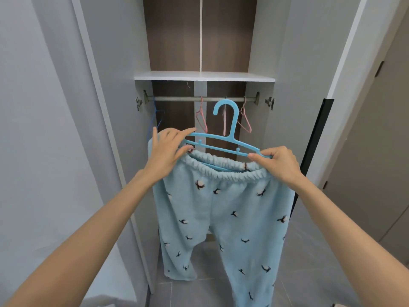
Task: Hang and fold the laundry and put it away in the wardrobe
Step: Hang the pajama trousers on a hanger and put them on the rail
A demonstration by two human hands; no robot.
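Light blue fleece pyjama trousers point(223, 218) with a small dark pattern hang from a blue plastic hanger point(230, 131), legs reaching down to the floor. My left hand point(168, 151) holds the hanger's left end and the waistband there, its fingers lying over the upper bar. At the hanger's right end, my right hand point(276, 165) pinches the tip together with the elastic waistband. The hanger's hook stands just below and in front of the wardrobe's metal rail point(177, 99).
The open wardrobe has a white shelf point(203, 76) above the rail. Pink hangers point(202, 120) point(244, 120) and a thin blue wire hanger point(156, 120) hang on the rail. Open doors flank both sides. Grey tiled floor point(205, 284) lies below.
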